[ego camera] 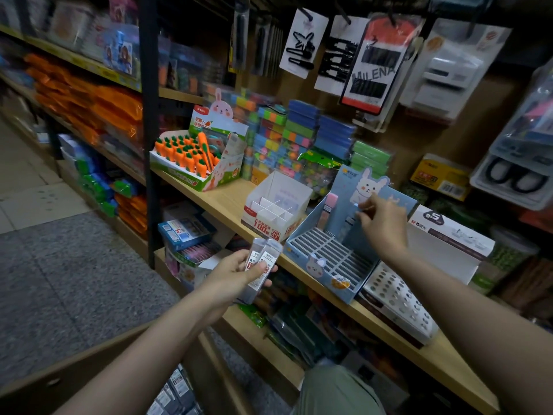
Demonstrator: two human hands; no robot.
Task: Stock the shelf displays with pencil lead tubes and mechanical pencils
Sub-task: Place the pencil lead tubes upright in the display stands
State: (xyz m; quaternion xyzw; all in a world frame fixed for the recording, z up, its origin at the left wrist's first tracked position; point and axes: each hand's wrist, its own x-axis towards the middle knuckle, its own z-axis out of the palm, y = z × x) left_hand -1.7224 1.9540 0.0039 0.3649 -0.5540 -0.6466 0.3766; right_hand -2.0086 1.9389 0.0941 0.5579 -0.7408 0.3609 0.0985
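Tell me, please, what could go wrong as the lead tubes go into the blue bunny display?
1. The left hand holds several lead tubes fanned loosely out over the aisle floor; one might slip out and drop.
2. The right hand works at the upright back card of the blue display, which sits at the shelf edge; a push could tip or shift it.
3. The slots are narrow, so a tube may jam or sit crooked.

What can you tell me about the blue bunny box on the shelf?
The blue bunny box looks like cardboard. It stands on the wooden shelf, angled, between two white boxes. Its tall back card shows a white pixel bunny, and a smaller bunny face decorates the low front. Inside, a white grid of slots slopes down, mostly unfilled. A pink tube stands at the back. The right hand reaches to its back card.
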